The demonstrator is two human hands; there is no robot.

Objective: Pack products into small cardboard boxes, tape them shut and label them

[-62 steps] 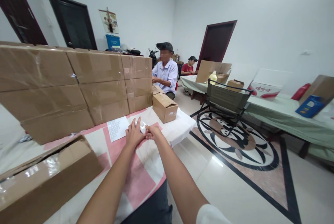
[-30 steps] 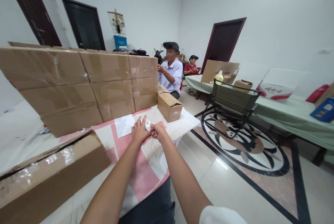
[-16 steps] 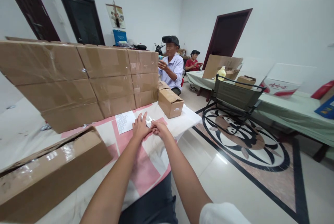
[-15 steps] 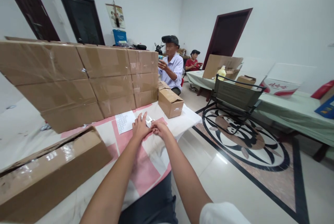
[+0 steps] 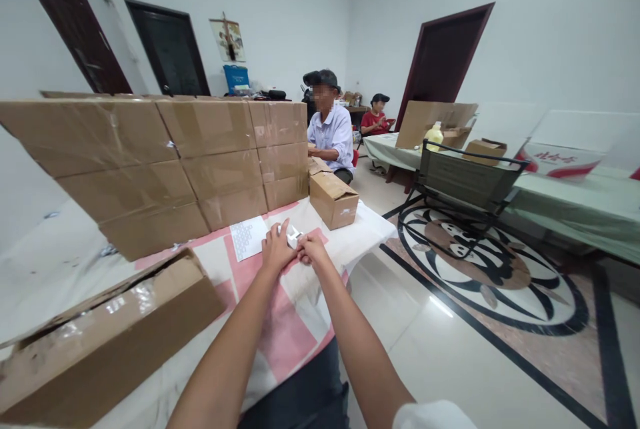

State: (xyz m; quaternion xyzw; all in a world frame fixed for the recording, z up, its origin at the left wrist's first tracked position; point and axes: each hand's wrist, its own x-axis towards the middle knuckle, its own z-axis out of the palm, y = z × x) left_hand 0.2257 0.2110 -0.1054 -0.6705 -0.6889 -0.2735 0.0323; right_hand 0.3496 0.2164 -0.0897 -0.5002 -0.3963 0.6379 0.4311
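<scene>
My left hand [image 5: 278,249] and my right hand [image 5: 313,249] meet over the pink-and-white tablecloth [image 5: 280,322]. Both pinch a small white object [image 5: 293,237] between their fingertips; its shape is too small to make out. A white sheet printed with a dot grid [image 5: 249,237] lies flat just left of my left hand. A small closed cardboard box [image 5: 333,199] stands on the table beyond my hands.
A wall of taped cartons [image 5: 165,162] runs along the table's left. An open carton [image 5: 110,335] lies near me. A person in a light shirt [image 5: 330,135] sits behind the boxes, another person in red [image 5: 375,121] farther back. A folding chair [image 5: 465,182] and long green-covered table [image 5: 575,209] stand right.
My hands stay together on the small white object. The view has shifted slightly. The seated person in the light shirt lowered the raised hands.
</scene>
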